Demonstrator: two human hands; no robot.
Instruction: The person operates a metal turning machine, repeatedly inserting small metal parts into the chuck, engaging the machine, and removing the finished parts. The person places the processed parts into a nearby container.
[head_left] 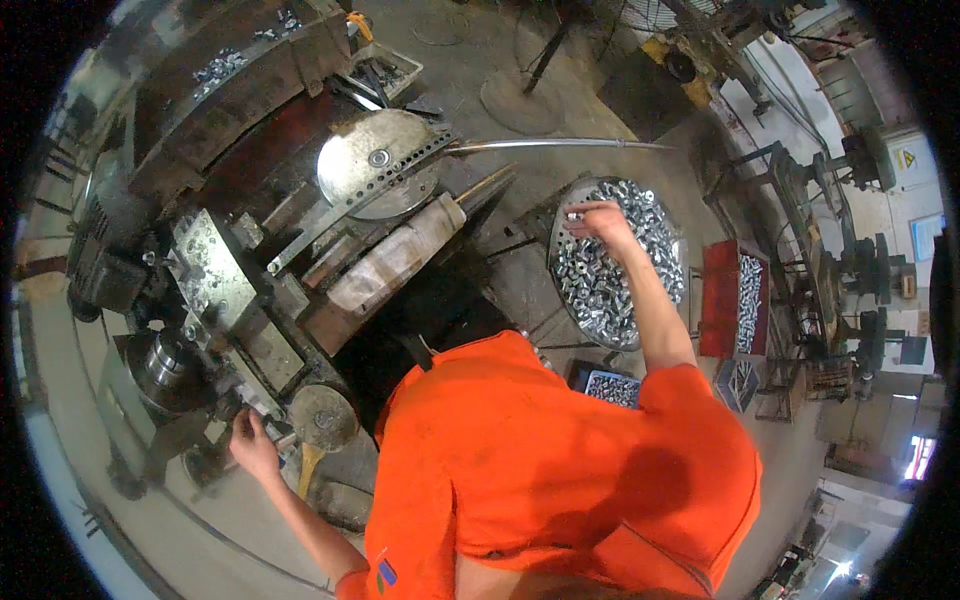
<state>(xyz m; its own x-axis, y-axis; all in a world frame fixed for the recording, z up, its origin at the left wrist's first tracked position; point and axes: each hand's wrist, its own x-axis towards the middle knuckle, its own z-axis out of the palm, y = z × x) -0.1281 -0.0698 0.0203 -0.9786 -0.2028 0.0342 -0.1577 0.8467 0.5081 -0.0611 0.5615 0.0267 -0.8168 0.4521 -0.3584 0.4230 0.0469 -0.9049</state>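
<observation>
My right hand [600, 222] is above the left part of a round tray [556, 250] heaped with small shiny metal cylinders [615, 285], some with a hole through them. Its fingers pinch one small metal cylinder [573, 216] at their tips. At the lower left, my left hand [255, 447] is bent round the end of a metal bar-like part on the lathe [215, 262]. What its fingers close on is too small to make out. Just above that hand is the lathe's round steel chuck [168, 360], and a round worn metal disc [323, 418] stands to its right.
Ahead stands a large round metal plate [350, 165] with a perforated bar across it. A red bin [722, 300] and a blue basket [612, 389] on the right hold more metal parts. A fan stand [520, 100] is at the back; machines line the right wall.
</observation>
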